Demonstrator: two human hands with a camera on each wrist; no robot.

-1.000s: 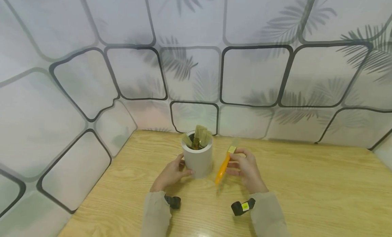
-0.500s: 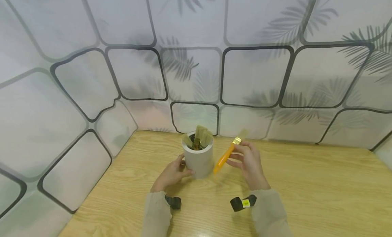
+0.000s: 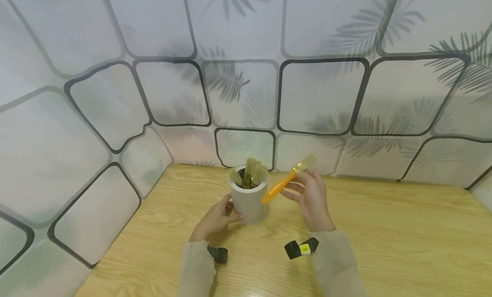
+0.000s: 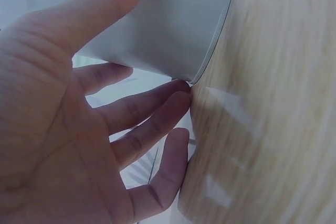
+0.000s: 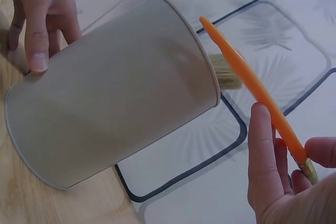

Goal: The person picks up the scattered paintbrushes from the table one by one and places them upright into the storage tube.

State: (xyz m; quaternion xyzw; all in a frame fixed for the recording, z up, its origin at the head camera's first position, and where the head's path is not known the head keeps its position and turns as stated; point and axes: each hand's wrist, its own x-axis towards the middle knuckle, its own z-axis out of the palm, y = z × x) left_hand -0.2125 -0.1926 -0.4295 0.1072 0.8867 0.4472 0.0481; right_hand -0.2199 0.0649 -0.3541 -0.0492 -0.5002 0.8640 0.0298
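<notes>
A light grey cylindrical pot stands upright on the wooden table, with several paintbrushes in it, bristles up. My left hand grips the pot low on its left side, thumb on the front and fingers around the back; the left wrist view shows the thumb against its wall. To the right of the pot, my right hand pinches a paintbrush with an orange handle near its gold ferrule. Its bristles point up and right, while the handle's end overlaps the pot's right side in the head view.
The wooden table extends widely to the right. A patterned wall covering rises close behind the pot, and another panel closes the left side. Black wrist cameras sit at both cuffs.
My right hand has lifted the orange-handled paintbrush and tilted it flatter, its handle end swinging up and left toward the pot. The left hand and the pot have stayed in place.
</notes>
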